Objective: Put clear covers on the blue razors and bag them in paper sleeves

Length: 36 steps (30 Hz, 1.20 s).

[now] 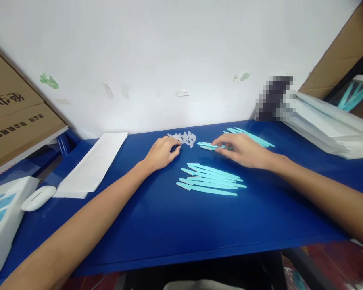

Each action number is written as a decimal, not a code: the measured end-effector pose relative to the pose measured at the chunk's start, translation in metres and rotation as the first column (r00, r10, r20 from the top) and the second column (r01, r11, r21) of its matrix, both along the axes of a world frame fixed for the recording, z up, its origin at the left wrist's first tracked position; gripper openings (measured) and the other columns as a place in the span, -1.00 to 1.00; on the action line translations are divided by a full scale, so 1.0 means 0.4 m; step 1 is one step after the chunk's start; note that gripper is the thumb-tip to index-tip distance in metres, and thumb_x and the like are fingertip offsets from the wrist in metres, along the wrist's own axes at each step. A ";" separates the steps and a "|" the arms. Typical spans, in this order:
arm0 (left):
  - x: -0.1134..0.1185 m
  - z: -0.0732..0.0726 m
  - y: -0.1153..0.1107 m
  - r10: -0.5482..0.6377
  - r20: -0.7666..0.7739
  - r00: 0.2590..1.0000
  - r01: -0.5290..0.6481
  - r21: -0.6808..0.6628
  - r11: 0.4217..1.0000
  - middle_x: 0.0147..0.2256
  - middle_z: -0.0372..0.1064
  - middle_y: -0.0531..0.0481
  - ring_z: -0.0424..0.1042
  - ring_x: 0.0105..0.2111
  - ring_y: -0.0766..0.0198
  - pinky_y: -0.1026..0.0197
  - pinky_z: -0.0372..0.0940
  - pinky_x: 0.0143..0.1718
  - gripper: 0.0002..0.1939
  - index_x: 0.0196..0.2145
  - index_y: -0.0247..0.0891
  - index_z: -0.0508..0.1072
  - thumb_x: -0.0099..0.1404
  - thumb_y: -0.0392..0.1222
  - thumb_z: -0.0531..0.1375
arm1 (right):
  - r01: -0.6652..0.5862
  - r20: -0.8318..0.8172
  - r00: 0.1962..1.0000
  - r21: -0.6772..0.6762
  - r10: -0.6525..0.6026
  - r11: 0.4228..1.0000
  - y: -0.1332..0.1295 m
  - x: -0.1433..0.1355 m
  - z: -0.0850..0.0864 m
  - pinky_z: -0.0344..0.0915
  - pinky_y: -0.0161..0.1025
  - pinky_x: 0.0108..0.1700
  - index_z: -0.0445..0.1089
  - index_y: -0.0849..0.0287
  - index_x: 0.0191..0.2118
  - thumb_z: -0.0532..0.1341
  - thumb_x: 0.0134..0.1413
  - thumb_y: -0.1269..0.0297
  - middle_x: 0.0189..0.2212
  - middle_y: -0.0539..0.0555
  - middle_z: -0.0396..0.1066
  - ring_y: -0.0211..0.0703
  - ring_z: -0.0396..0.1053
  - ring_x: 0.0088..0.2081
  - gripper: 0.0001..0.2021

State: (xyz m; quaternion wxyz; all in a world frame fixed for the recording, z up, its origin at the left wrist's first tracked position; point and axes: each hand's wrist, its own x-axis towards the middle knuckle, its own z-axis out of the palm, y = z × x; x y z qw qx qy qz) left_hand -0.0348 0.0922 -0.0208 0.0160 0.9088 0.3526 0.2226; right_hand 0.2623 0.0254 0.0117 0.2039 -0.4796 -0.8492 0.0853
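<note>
Beside a small pile of whitish translucent pieces [190,138] is my left hand [164,152], its thumb and forefinger apart at the pile's near edge; nothing shows between them. My right hand [236,150] pinches a few turquoise sticks [208,146], whose tips point left toward the pile. Nearer to me, several turquoise blade-shaped sticks [213,180] lie side by side on the blue table [181,225]. Behind my right hand lie more turquoise sticks [254,137], partly covered by it.
White flat sheets or bags [93,165] lie at the left, near a white oval object [39,198] and a white device [6,221]. Stacked clear plastic packs [329,125] stand at the right. Cardboard boxes [15,108] flank the table, and a white wall [157,60] rises behind.
</note>
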 end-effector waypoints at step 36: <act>0.030 0.007 -0.052 0.134 -0.137 0.981 -0.136 -0.002 0.991 -0.02 0.37 -0.18 0.34 -0.06 -0.04 -0.09 0.28 -0.03 -0.57 0.18 -0.11 0.49 0.46 -0.08 0.03 | -0.013 -0.033 0.999 -0.101 0.010 0.995 -0.008 -0.011 -0.001 0.23 -0.08 -0.16 0.33 0.11 -0.25 -0.17 0.45 -0.01 -0.30 0.14 0.48 0.00 0.39 -0.28 -0.55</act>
